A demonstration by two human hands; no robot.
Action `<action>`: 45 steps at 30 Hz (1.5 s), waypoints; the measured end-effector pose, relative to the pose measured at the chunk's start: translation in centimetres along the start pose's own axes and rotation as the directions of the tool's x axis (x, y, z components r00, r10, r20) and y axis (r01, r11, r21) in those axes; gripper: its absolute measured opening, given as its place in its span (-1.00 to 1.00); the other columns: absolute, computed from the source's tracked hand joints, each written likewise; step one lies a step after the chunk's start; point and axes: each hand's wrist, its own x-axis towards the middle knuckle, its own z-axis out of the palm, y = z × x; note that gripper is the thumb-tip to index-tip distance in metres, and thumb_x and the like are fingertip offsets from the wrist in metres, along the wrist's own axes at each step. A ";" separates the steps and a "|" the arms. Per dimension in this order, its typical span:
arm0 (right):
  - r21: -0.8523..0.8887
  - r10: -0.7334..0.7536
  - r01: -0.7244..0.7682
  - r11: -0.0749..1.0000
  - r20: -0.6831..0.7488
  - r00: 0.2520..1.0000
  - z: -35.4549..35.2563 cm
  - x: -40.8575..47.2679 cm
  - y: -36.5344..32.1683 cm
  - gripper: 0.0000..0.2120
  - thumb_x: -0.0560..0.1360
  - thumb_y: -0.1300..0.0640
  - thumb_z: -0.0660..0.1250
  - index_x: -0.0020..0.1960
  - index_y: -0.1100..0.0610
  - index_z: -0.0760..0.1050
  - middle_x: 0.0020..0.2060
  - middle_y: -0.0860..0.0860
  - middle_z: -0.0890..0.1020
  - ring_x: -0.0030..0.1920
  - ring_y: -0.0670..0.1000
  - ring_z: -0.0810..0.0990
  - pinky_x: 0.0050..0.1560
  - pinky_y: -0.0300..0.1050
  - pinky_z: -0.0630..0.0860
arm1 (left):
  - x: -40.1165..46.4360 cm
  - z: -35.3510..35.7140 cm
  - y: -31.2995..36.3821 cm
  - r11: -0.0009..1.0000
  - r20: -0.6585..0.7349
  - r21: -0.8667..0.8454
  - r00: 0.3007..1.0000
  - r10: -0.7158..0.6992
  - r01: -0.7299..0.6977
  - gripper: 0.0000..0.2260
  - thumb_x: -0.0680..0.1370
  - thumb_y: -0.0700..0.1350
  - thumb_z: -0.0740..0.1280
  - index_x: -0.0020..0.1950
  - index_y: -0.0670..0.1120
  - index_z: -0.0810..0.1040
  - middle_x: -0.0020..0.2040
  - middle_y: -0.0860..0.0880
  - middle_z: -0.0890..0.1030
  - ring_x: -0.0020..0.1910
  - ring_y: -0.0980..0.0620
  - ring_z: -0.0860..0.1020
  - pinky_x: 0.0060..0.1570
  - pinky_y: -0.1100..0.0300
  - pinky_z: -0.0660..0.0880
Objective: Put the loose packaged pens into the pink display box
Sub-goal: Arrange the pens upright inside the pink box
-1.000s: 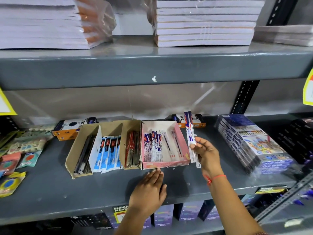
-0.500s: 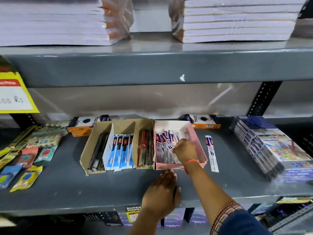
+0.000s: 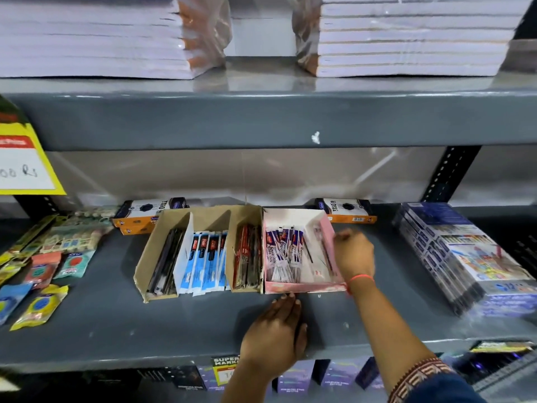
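The pink display box (image 3: 305,287) stands on the grey shelf and holds several white-and-purple packaged pens (image 3: 283,251), leaning in its left half. My left hand (image 3: 276,335) lies flat on the shelf, its fingertips at the box's front wall. My right hand (image 3: 354,254) is blurred, just outside the box's right wall with its fingers curled near the rim. It covers the spot where a loose pen pack lay. I cannot tell whether it holds anything.
A brown cardboard box (image 3: 151,257) with black, blue and red pen packs adjoins the pink box on the left. Orange boxes (image 3: 348,212) sit behind. Stacked colour-pencil packs (image 3: 465,257) stand at right, sachets (image 3: 40,269) at left. An upper shelf (image 3: 261,117) overhangs.
My right hand put a pen pack into the pink box, then drew out to the right, over the loose pack on the shelf. My left hand stayed in front of the box.
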 end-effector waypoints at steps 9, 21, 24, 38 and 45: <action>-0.173 0.235 -0.208 0.963 0.153 0.960 -1.5 1.6 6.4 -0.68 0.47 0.25 0.29 0.19 0.33 0.45 0.20 0.33 0.56 0.20 0.30 0.54 0.15 0.04 0.48 | -0.1 0.3 -0.1 0.997 0.067 0.080 0.997 -0.027 0.022 -0.55 0.52 0.08 0.04 0.03 -0.05 0.68 0.04 0.03 0.67 0.04 0.11 0.62 0.07 0.25 0.47; 0.474 0.193 -0.369 0.799 0.379 0.905 -4.5 0.9 8.5 -0.65 0.35 0.42 0.43 -0.39 0.11 0.35 -0.63 -0.01 0.42 -0.52 -0.02 0.30 -0.45 -0.26 0.16 | 0.3 0.1 0.0 0.991 0.077 0.129 0.996 -0.037 0.027 -0.18 0.36 0.19 -0.45 0.54 -0.07 0.04 0.54 0.01 0.02 0.49 0.12 -0.05 0.28 0.34 -0.31; 0.566 0.086 -0.337 0.752 0.423 0.902 -5.7 -0.1 8.2 -0.63 0.38 0.41 0.40 -0.42 0.10 0.33 -0.72 -0.09 0.42 -0.69 -0.18 0.30 -0.64 -0.41 0.13 | 0.1 0.2 0.0 0.992 0.043 0.121 0.998 -0.036 0.031 -0.20 0.38 0.20 -0.40 0.53 -0.09 0.09 0.51 0.04 -0.02 0.49 0.08 -0.01 0.32 0.30 -0.28; 0.548 -0.145 -0.206 0.811 0.530 0.835 -3.6 -1.1 1.6 -0.77 0.39 0.38 0.41 -0.35 0.16 0.45 -0.69 -0.06 0.50 -0.68 -0.19 0.39 -0.64 -0.40 0.27 | 0.2 0.3 -0.1 0.998 0.000 0.026 0.999 -0.050 0.050 -0.46 0.57 0.10 -0.09 0.40 -0.13 0.39 0.43 -0.04 0.35 0.39 0.04 0.32 0.35 0.26 0.12; 0.181 -0.067 -0.030 0.983 0.506 0.860 3.4 -0.4 -3.7 -0.68 0.44 0.39 0.31 -0.37 0.09 0.32 -0.46 0.01 0.48 -0.50 -0.09 0.49 -0.57 -0.32 0.40 | 0.1 0.8 -0.2 1.000 -0.055 0.011 0.998 -0.020 0.021 -0.51 0.59 0.05 -0.02 0.01 -0.08 0.68 0.01 0.01 0.68 0.00 0.10 0.63 -0.11 0.30 0.53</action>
